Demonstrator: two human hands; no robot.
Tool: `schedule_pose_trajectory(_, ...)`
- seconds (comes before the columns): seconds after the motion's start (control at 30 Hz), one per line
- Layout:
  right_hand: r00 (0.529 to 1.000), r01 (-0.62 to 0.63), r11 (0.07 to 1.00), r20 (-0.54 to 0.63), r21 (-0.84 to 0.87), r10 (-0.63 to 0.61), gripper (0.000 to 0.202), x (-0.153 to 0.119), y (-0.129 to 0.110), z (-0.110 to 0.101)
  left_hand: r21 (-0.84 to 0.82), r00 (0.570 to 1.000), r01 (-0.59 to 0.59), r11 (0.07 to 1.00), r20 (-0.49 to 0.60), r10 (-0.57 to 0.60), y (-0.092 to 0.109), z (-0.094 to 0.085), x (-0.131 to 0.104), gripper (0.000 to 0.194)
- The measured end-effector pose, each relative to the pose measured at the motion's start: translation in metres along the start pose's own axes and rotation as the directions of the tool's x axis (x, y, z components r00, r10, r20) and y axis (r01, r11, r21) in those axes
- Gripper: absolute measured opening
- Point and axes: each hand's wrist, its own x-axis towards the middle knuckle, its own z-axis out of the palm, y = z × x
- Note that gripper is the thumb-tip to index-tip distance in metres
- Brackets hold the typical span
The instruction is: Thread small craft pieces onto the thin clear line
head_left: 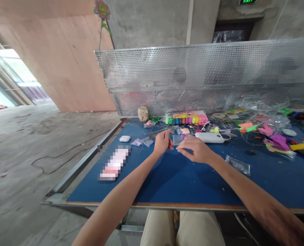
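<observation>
Both hands are raised over the middle of the blue table [167, 184], a small gap between them. My left hand [163, 141] has its fingers curled together; what they hold, if anything, is too small to make out. Thumb and fingers of my right hand [194, 148] come together toward the left hand, and nothing can be made out at their tips. A small clear plastic bag [177, 139] lies just behind the hands. Beyond the right hand is a white elongated device [209, 137]. Thin dark wires [160, 132] lie behind the left hand.
A white case [124, 138] and a blurred phone-like object [114, 164] lie at left. Colourful clay packs [187, 118] stand at the back before a perforated metal screen [152, 78]. Coloured pieces [277, 138] and plastic bags clutter the right; a clear packet [238, 165] lies near my right forearm.
</observation>
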Motion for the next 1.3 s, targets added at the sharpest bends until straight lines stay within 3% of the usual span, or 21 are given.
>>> schedule_pose_trajectory(0.1,0.981,0.067,0.97,-0.162,-0.233,-0.107,0.026,0.002,0.006,-0.002,-0.001,1.0,0.0,1.0,-0.018,0.0,-0.001,0.001,0.0,0.046)
schedule_pose_trajectory(0.27,0.945,-0.157,0.912,-0.327,-0.379,0.027,0.038,0.005,0.034,0.004,-0.074,0.995,-0.017,0.997,0.099,0.024,-0.002,0.004,-0.002,0.046)
schedule_pose_trajectory(0.4,0.924,-0.27,0.943,-0.328,-0.197,0.196,0.024,0.002,0.048,0.009,-0.124,0.98,-0.003,0.992,0.198,0.028,-0.003,0.008,-0.004,0.047)
schedule_pose_trajectory(0.57,0.905,-0.274,0.959,-0.358,-0.073,0.232,0.026,-0.002,0.047,0.008,-0.141,0.978,0.0,0.99,0.204,0.029,-0.005,0.011,-0.005,0.047)
schedule_pose_trajectory(0.67,0.915,-0.28,0.956,-0.326,-0.086,0.238,0.023,-0.002,0.048,0.005,-0.154,0.982,-0.003,0.988,0.187,0.032,-0.006,0.01,-0.004,0.046)
schedule_pose_trajectory(0.8,0.959,-0.192,0.969,-0.24,-0.158,0.151,0.021,-0.003,0.052,0.002,-0.131,0.982,-0.012,0.991,0.186,0.037,-0.005,0.008,-0.004,0.049)
schedule_pose_trajectory(0.97,0.967,-0.173,0.963,-0.22,-0.205,0.127,0.023,-0.003,0.048,0.005,-0.196,0.981,-0.063,0.979,0.166,0.097,-0.002,0.01,-0.006,0.044)
schedule_pose_trajectory(1.17,0.988,-0.112,0.956,-0.131,-0.27,0.078,0.026,-0.001,0.039,0.005,-0.246,0.975,0.003,0.969,0.216,0.052,-0.002,0.014,-0.01,0.04)
schedule_pose_trajectory(1.3,0.983,-0.124,0.934,-0.169,-0.336,0.07,0.025,-0.001,0.038,0.003,-0.208,0.971,0.048,0.977,0.241,0.004,0.0,0.015,-0.011,0.041)
